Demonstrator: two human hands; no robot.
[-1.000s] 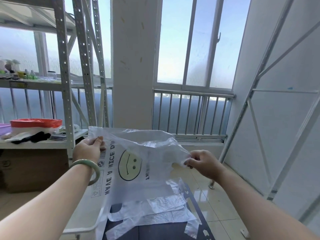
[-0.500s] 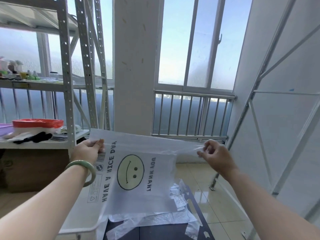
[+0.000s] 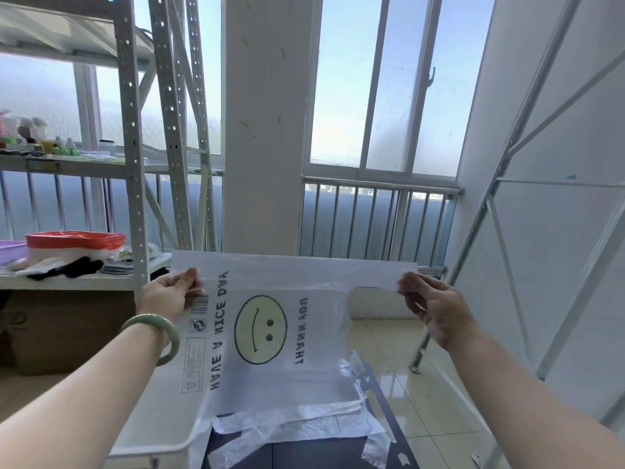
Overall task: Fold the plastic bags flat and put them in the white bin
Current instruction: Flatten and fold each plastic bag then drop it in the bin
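A translucent plastic bag with yellow smiley print (image 3: pixel 270 333) is held taut above the white plastic bin (image 3: pixel 159 421), its top corners pinched by left hand (image 3: pixel 169 294) and right hand (image 3: pixel 436 309).

Bright windows (image 3: pixel 341 79), white pillar (image 3: pixel 267 130), metal shelving (image 3: pixel 130 130) (left side), tiled floor (image 3: pixel 399 377)

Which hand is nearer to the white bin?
Left. The left hand pinches a corner of the plastic bag over the white bin; the right hand pinches the bag's other end, far off to the bin's right.
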